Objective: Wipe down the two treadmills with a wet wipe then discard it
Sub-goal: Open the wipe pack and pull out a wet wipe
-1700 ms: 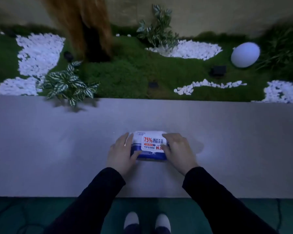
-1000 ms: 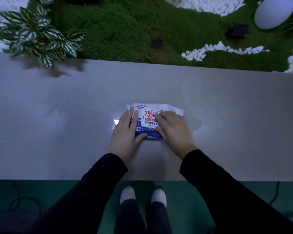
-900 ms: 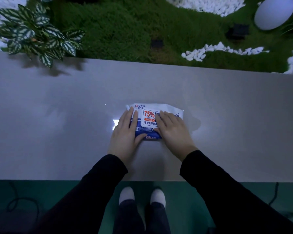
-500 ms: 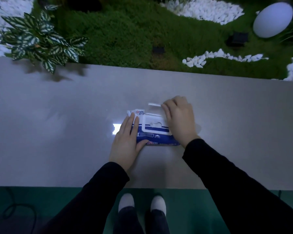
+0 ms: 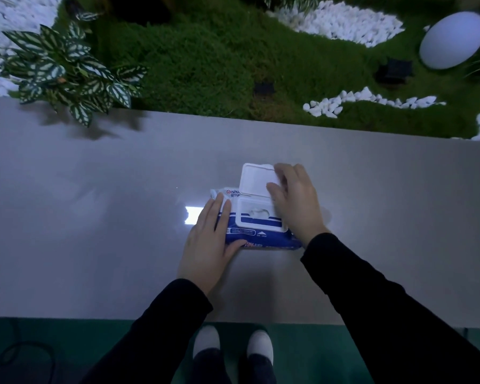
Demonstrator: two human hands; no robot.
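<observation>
A blue and white pack of wet wipes (image 5: 257,235) lies on a grey ledge (image 5: 94,231) in front of me. Its white flip lid (image 5: 257,180) stands open and tilted back, and a wipe (image 5: 257,212) shows in the opening. My left hand (image 5: 209,242) lies flat over the pack's left end and presses it down. My right hand (image 5: 295,200) is at the pack's right side with its fingers on the lid's right edge. No treadmill is in view.
Beyond the ledge lies a bed of green moss (image 5: 205,56) with white pebbles (image 5: 341,18), a striped-leaf plant (image 5: 64,70) at the left and a white egg-shaped lamp (image 5: 452,40) at the right. Green floor, a cable (image 5: 25,353) and my white shoes (image 5: 233,345) are below.
The pack's lid was shut a second ago. My right hand has lifted it up and pushed it back, so the wipe opening now shows. My left hand stayed on the pack.
</observation>
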